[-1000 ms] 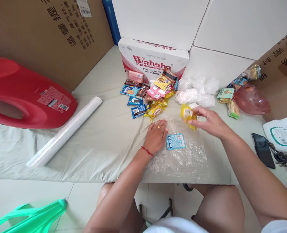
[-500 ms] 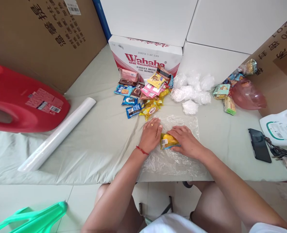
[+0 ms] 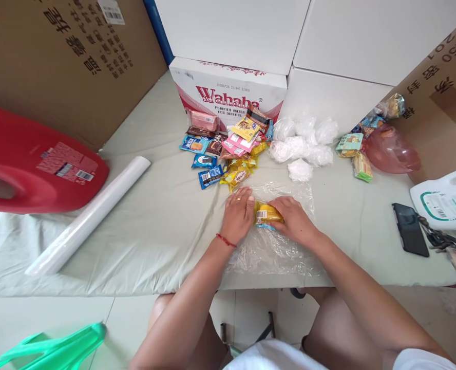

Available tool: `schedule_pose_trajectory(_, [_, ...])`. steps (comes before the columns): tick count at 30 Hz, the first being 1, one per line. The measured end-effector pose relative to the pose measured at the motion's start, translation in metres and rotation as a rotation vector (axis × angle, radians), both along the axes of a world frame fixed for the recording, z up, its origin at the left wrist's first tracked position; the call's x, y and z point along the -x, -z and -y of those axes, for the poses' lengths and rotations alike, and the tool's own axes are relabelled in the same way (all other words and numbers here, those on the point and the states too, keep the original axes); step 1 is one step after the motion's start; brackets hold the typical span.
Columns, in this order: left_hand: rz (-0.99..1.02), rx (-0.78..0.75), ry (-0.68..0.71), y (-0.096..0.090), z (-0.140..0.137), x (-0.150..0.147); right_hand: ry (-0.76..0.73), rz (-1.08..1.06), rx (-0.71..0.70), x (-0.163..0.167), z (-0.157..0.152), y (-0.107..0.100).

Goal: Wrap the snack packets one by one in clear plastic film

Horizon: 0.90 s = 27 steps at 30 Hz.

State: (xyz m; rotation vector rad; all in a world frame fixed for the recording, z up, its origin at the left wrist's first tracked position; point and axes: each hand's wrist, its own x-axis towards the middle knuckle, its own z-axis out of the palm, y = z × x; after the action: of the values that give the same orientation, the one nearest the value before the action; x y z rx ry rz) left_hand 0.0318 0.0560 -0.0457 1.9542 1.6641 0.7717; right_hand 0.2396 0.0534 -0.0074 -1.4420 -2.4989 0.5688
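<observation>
A sheet of clear plastic film lies spread and wrinkled at the table's front edge. On it rests a yellow snack packet with a barcode label and a light-blue strip along its lower side. My right hand grips the packet from the right, fingers over the top and thumb at the near side. My left hand, with a red string on the wrist, lies flat on the film's left part, just left of the packet. Beyond my left hand is a pile of wrapped snacks.
Film-wrapped white bundles sit behind the sheet. A film roll and a red jug are on the left. Rightward are a pink bowl, small snack packs, a phone, keys and a white jug. A Wahaha box stands behind.
My right hand has shifted slightly on the yellow packet, showing more of it. My left hand stays flat on the film. The whole view has moved slightly.
</observation>
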Motion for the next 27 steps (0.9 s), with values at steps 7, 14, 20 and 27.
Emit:
schedule_pose_trajectory(7, [-0.022,-0.005,0.007,-0.002,0.001,-0.001,0.022,0.069,0.011,-0.004,0.007,-0.004])
schedule_pose_trajectory(14, [-0.079,-0.002,0.033,-0.005,0.004,-0.004,-0.043,0.11,-0.001,-0.001,-0.012,-0.006])
schedule_pose_trajectory(20, [0.011,0.018,-0.014,-0.005,0.001,-0.003,-0.071,0.11,-0.018,0.005,-0.018,-0.01])
schedule_pose_trajectory(27, [0.157,-0.041,-0.065,-0.005,-0.002,0.001,-0.045,0.074,-0.035,-0.004,-0.003,-0.009])
